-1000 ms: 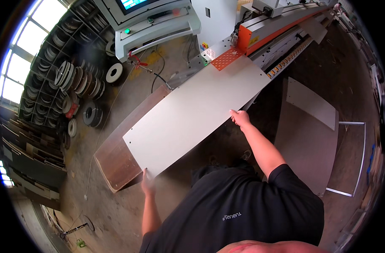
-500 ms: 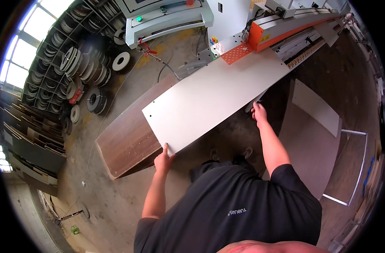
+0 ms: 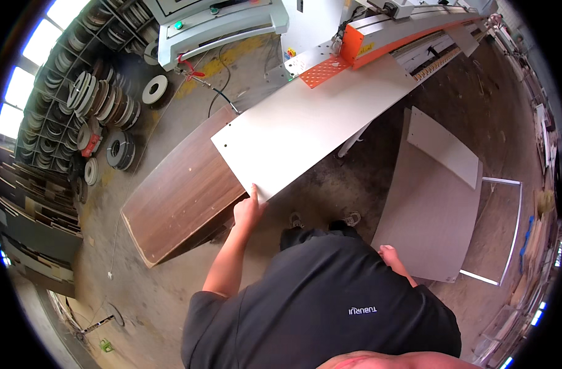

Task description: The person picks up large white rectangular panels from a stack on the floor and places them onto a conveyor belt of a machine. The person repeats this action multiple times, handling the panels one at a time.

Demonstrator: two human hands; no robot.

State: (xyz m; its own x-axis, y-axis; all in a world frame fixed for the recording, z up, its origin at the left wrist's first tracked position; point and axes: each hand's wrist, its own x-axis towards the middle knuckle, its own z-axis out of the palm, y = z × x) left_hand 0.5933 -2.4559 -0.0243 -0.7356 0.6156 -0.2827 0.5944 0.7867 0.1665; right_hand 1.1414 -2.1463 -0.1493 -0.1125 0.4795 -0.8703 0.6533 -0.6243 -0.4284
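Note:
A long white panel [image 3: 321, 132] with small dark holes near its ends lies slanted in front of me. Its far end sits beneath the orange guard [image 3: 326, 72] of a long machine. At the panel's near left corner, my left hand [image 3: 248, 212] grips the edge, the index finger stretched along the top face; the fingers underneath are hidden. My right hand [image 3: 390, 253] hangs low beside my body, apart from the panel. Its fingers look loosely curled and nothing shows in them.
Under the white panel, a brown wood-grain board [image 3: 179, 190] reaches left. To my right lie a large greyish-brown panel [image 3: 425, 215] and a smaller pale panel [image 3: 444, 147]. A control console [image 3: 222, 37] stands ahead; edging rolls [image 3: 102, 101] fill the left rack.
My right hand has let go of the white panel's long edge and drawn back to my side. The left hand stays at the corner, and the panel has shifted slightly toward the machine.

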